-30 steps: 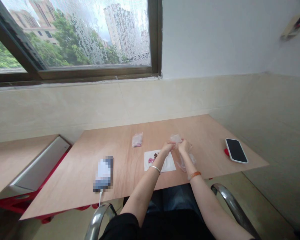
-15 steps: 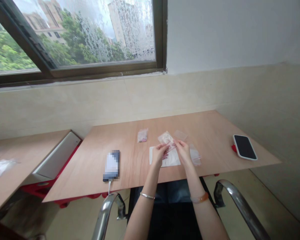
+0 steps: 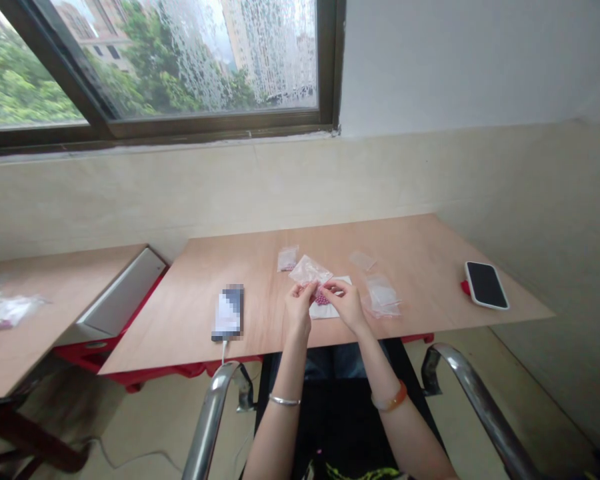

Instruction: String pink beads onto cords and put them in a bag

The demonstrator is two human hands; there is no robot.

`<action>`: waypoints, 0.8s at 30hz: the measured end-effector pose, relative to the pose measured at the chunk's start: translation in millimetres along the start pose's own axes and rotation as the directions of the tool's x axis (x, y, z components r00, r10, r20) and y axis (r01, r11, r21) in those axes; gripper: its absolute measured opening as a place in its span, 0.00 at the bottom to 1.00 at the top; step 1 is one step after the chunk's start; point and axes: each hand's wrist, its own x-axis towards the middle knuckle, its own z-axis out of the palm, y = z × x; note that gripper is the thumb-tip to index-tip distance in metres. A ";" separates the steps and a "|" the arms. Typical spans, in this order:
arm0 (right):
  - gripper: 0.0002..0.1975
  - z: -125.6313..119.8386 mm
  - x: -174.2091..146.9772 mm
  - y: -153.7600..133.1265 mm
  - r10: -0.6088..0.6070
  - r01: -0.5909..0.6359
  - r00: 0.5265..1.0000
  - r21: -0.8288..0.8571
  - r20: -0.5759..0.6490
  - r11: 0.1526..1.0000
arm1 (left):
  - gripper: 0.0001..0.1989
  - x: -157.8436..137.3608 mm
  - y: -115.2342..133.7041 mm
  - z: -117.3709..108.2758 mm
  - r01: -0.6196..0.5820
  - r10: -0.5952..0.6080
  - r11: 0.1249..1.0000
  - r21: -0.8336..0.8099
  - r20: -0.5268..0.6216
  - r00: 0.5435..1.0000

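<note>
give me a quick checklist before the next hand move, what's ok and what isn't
1. Both hands at the clear bag: ok, left hand and right hand meet at its lower edge.
2. Bag opening visible: cannot tell, too small.
3. Pink beads fully in view: not ok, fingers partly cover them.
4. White sheet below the hands: ok, on the table.
5. Loose bags apart from the hands: ok, to the right.
6. Phone out of the way: ok, far right.
</note>
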 end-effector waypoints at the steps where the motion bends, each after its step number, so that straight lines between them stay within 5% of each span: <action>1: 0.10 0.3 0.0 -0.2 -0.002 0.002 1.000 -0.003 -0.003 1.000 | 0.13 -2.0 0.6 0.5 -0.008 0.008 1.000 0.013 0.016 1.000; 9: 0.09 -14.5 -2.1 -7.8 -0.124 0.148 0.939 -0.051 0.321 0.988 | 0.14 -4.2 10.3 -4.0 0.050 -0.050 0.999 0.009 0.035 0.998; 20: 0.06 -18.6 -1.5 -13.3 -0.231 0.240 0.971 -0.209 0.067 0.948 | 0.18 -0.1 10.0 -3.8 0.006 -0.004 1.000 0.021 -0.120 0.993; 22: 0.04 -24.7 -0.3 -15.8 -0.292 0.279 0.957 -0.293 -0.001 0.915 | 0.26 2.9 14.4 -12.6 -0.057 0.080 0.986 0.156 -0.147 0.986; 24: 0.03 -30.1 0.1 -17.8 -0.305 0.289 0.952 -0.325 0.003 0.900 | 0.34 2.3 20.9 -19.6 -0.175 0.193 0.882 0.437 0.003 0.981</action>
